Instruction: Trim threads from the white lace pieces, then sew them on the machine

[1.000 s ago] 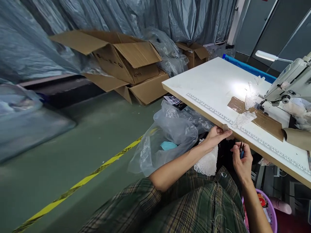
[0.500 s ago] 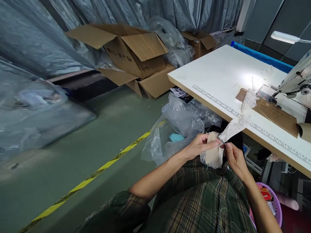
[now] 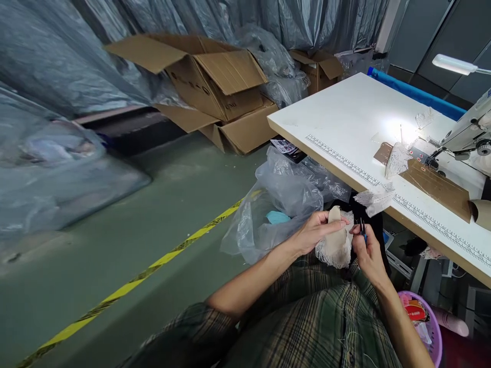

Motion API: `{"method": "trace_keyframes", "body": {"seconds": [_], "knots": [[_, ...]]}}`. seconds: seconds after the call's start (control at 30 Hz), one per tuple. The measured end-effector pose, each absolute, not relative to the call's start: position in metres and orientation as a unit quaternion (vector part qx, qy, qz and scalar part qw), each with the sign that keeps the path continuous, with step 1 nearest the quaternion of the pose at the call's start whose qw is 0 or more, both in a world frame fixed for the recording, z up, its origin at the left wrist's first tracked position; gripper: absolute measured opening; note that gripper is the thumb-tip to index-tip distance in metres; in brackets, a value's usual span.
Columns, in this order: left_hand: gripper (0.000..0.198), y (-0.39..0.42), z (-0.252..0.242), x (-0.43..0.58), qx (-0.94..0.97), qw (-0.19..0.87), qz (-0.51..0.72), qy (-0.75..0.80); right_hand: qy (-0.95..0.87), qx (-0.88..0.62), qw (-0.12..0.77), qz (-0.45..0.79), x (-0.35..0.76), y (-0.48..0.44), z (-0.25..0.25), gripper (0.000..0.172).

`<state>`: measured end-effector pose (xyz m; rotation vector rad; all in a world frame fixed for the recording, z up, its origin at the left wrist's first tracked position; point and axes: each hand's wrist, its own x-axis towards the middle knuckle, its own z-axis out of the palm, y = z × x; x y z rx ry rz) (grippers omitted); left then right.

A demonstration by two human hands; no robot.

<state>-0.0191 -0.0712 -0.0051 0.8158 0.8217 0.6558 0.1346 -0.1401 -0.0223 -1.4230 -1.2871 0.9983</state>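
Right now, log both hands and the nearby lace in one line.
left hand: holding beige piece | right hand: holding snips | lace strip: overhanging table

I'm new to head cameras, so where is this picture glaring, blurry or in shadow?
Head view: glare washes out part of the white table near the sewing machine; head view: the plastic bag at far left looks smeared, the snips in the right hand fairly clear; head view: the floor darkens below the striped tape.

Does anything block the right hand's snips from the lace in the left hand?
Nothing visible does: the thread snips in the right hand point upward just beside the white lace in the left hand.
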Motion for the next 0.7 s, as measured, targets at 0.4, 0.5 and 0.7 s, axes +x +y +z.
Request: {"method": "trace_keyframes", "body": {"seconds": [0.4,0.5,0.7], "knots": [[0.054,-0.031,-0.033,0.016,0.397,0.730,0.412,0.375,-0.386,-0.726,0.568,0.041,0.217,-0.164,0.057,0.035],[0.051,-0.024,-0.037,0.026,0.397,0.750,0.387,0.361,-0.355,-0.799,0.479,-0.075,0.246,-0.161,0.074,0.039],[0.046,-0.038,-0.030,0.024,0.477,0.636,0.477,0.375,-0.400,-0.753,0.517,-0.076,0.221,-0.161,0.065,0.027]]}}
